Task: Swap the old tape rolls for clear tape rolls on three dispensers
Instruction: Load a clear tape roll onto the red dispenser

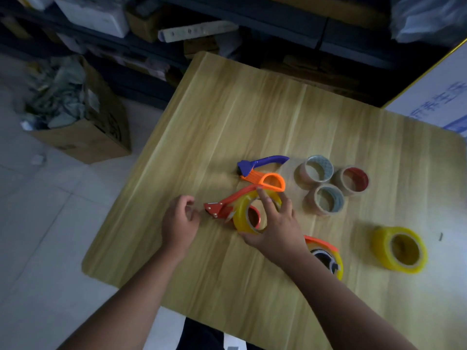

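Observation:
A red-orange dispenser [219, 207] lies mid-table with a yellowish clear tape roll [243, 214] over its red hub. My right hand [275, 223] is shut on that roll, fingers across its top and thumb at its near edge. Just left of the dispenser's blade end hovers my left hand [180, 223], fingers curled and holding nothing. A blue dispenser [260, 162] and an orange one [267, 181] lie behind. Another orange dispenser [326, 256] carrying a yellowish roll sits under my right forearm. Three old rolls [317, 170] [352, 180] [327, 199] cluster at the right.
A loose yellowish clear roll [399, 250] stands at the right of the wooden table [227, 122]. A cardboard box [83, 127] of scraps sits on the floor to the left. Dark shelving runs along the back, and a white board [442, 92] leans at the right.

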The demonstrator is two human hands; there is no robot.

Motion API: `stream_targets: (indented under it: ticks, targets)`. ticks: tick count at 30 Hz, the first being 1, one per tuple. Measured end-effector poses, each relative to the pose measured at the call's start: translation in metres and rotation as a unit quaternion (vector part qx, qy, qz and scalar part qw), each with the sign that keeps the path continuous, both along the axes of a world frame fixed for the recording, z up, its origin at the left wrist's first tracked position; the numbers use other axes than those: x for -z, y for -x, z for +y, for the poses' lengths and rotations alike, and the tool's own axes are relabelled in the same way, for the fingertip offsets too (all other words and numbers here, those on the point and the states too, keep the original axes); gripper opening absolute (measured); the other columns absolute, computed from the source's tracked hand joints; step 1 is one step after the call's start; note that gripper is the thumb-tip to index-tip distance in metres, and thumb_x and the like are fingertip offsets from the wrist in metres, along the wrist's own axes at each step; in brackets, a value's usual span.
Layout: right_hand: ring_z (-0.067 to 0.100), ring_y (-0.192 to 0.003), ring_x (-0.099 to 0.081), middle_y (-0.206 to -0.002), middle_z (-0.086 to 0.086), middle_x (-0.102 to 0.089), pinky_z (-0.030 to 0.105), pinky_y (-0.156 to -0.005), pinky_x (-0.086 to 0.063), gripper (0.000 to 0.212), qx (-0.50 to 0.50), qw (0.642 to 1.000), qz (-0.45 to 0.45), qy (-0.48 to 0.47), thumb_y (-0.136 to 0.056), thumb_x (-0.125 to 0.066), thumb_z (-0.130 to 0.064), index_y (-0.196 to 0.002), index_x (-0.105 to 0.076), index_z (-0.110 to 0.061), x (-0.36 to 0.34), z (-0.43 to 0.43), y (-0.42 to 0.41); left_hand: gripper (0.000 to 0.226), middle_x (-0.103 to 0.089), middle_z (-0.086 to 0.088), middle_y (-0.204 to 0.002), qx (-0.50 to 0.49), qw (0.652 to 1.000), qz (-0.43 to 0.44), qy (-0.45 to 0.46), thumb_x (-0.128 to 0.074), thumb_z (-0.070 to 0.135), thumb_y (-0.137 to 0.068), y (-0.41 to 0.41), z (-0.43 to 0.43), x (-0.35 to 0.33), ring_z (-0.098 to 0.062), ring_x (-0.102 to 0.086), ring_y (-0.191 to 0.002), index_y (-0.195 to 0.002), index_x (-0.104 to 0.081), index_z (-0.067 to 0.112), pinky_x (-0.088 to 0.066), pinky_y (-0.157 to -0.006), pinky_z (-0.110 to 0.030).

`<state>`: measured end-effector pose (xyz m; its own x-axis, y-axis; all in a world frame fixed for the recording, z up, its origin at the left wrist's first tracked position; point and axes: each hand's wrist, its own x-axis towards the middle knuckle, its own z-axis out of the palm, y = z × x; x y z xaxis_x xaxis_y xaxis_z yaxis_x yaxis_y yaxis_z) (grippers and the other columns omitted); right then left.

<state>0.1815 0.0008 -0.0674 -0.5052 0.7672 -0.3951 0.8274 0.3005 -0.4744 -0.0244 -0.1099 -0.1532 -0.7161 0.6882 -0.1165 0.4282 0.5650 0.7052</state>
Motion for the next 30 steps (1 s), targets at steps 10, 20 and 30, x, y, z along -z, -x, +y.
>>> stream_targets:
  ticks: [10, 20, 30]
  targets:
    - [0.042, -0.131, -0.034, -0.156, 0.013, -0.01, 0.048, -0.099, -0.043, 0.105, -0.05, 0.993, -0.103, -0.032, -0.068, -0.068, -0.068, -0.151, -0.008, -0.044, 0.029, -0.021, 0.026, 0.028, -0.061, 0.001, -0.094, 0.027, 0.997, -0.006, -0.07, -0.075, 0.033, -0.079, -0.057, -0.016, 0.016, -0.018, -0.059, -0.088, -0.1, -0.063, 0.018, -0.05, -0.075, -0.04]
    - [0.043, -0.131, -0.031, -0.157, 0.013, -0.01, 0.052, -0.098, -0.045, 0.109, -0.1, 0.986, -0.113, -0.07, -0.067, -0.075, -0.061, -0.152, -0.007, -0.045, 0.054, -0.017, 0.024, 0.008, -0.057, -0.008, -0.121, 0.046, 0.991, -0.039, -0.117, -0.067, 0.011, -0.088, -0.035, -0.014, 0.039, -0.012, -0.054, -0.115, -0.095, -0.07, 0.01, -0.043, -0.097, -0.021]
    - [0.042, -0.135, -0.028, -0.159, 0.01, 0.003, 0.052, -0.1, -0.044, 0.113, -0.131, 0.982, -0.13, -0.049, -0.069, -0.076, -0.06, -0.149, 0.003, -0.049, 0.063, 0.001, 0.033, 0.01, -0.065, -0.01, -0.116, 0.065, 0.988, -0.009, -0.137, -0.072, 0.016, -0.084, -0.02, -0.005, 0.052, -0.019, -0.061, -0.109, -0.085, -0.07, 0.006, -0.046, -0.092, -0.025]
